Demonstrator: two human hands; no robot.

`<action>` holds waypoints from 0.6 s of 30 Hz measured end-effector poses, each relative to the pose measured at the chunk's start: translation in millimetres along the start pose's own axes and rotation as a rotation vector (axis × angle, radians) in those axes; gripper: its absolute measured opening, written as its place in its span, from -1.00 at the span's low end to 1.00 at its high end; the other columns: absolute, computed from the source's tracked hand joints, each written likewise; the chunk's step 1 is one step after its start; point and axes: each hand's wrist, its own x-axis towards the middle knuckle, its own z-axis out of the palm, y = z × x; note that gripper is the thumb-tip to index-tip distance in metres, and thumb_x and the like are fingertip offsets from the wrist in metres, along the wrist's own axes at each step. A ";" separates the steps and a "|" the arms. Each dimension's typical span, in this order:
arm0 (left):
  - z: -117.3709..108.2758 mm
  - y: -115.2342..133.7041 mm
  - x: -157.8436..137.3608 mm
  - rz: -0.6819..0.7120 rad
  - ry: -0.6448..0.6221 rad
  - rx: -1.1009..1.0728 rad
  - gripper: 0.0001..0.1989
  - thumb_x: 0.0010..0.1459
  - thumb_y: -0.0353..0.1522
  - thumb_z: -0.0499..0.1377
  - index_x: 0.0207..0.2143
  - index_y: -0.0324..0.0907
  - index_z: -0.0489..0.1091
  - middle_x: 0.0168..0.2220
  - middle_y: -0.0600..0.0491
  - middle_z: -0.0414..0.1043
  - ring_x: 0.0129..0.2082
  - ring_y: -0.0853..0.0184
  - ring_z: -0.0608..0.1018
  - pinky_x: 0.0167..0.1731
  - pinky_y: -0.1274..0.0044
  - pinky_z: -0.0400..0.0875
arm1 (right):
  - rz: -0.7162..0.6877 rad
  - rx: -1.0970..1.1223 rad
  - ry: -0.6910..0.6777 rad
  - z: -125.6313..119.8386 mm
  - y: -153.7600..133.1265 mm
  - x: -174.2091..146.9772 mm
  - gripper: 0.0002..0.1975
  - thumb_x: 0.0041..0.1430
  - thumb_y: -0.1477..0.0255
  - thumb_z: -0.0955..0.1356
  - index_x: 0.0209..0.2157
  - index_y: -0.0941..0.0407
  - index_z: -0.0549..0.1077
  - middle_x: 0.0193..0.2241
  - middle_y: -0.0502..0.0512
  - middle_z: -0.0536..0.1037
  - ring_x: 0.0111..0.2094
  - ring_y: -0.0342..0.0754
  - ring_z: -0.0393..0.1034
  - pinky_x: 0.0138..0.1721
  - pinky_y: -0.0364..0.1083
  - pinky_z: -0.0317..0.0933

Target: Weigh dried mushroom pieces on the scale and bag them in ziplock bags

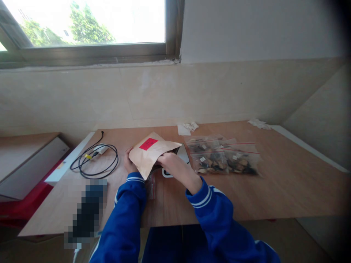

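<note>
A brown paper bag (142,157) with a red label (148,144) lies tilted over the middle of the table, its mouth facing right. My left hand (128,160) is closed around the bag's left side. Into the open mouth reaches my right hand (171,164); the bag hides its fingers, so what they hold does not show. A flat pale device (183,154), perhaps a scale, is partly covered by the bag and my right hand. Beside my left wrist lies a small clear plastic bag (151,188).
Several clear zip bags (214,160) of dark and tan dried pieces lie right of centre. A coiled black cable (116,160) with a white adapter is on the left, above a pixelated dark object (89,210). Crumpled tissue (191,126) and more tissue (259,124) lie along the back.
</note>
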 end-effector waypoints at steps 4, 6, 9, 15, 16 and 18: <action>4.2 -9.1 -2.0 -0.059 0.014 -0.015 -0.54 -0.02 -0.33 0.20 -0.01 -0.19 0.37 -0.07 -0.07 0.47 -0.09 0.15 0.52 -0.07 0.37 0.42 | -0.063 -0.057 -0.064 -17.8 3.6 2.1 -0.63 0.17 0.71 0.26 -0.04 0.17 0.49 -0.02 0.24 0.53 0.03 0.03 0.40 0.14 0.02 0.23; 5.7 -15.1 -1.2 -0.081 0.008 -0.009 -0.55 -0.02 -0.34 0.19 -0.02 -0.19 0.37 -0.05 -0.07 0.46 -0.14 0.18 0.53 -0.12 0.38 0.44 | -0.050 -0.079 -0.057 -20.6 8.9 0.3 -0.63 0.18 0.70 0.24 -0.05 0.17 0.49 -0.04 0.24 0.52 0.03 0.05 0.39 0.12 0.05 0.24; 5.7 -22.6 1.4 -0.115 0.006 0.015 -0.56 -0.01 -0.39 0.13 -0.02 -0.18 0.38 -0.06 -0.07 0.46 -0.20 0.23 0.53 -0.18 0.41 0.44 | -0.031 -0.060 0.011 -24.4 17.8 -4.9 -0.63 0.23 0.67 0.21 -0.04 0.13 0.48 -0.08 0.19 0.52 -0.01 0.03 0.39 0.08 0.04 0.27; 3.1 -23.7 4.2 -0.136 0.026 0.068 -0.48 -0.09 -0.54 0.03 -0.03 -0.15 0.40 -0.08 -0.02 0.44 -0.23 0.28 0.51 -0.21 0.46 0.43 | 0.045 0.083 0.241 -36.1 35.7 -15.9 -0.69 0.32 0.52 0.18 -0.03 0.08 0.47 -0.13 0.12 0.54 -0.05 -0.01 0.40 0.04 -0.02 0.29; 2.7 -23.6 4.4 -0.134 0.031 0.078 -0.48 -0.10 -0.55 0.02 -0.03 -0.15 0.40 -0.09 -0.02 0.44 -0.22 0.29 0.51 -0.21 0.46 0.42 | 0.071 0.116 0.296 -35.9 39.8 -18.1 -0.70 0.33 0.49 0.19 -0.04 0.07 0.48 -0.13 0.10 0.54 -0.05 -0.01 0.41 0.05 -0.02 0.29; 1.6 -24.9 5.0 -0.133 0.044 0.102 -0.48 -0.10 -0.56 0.02 -0.04 -0.16 0.39 -0.10 -0.03 0.43 -0.22 0.29 0.50 -0.18 0.45 0.41 | 0.143 0.175 0.396 -31.1 50.1 -23.6 -0.72 0.33 0.44 0.20 -0.07 0.04 0.49 -0.14 0.08 0.55 -0.06 -0.02 0.43 0.05 -0.02 0.28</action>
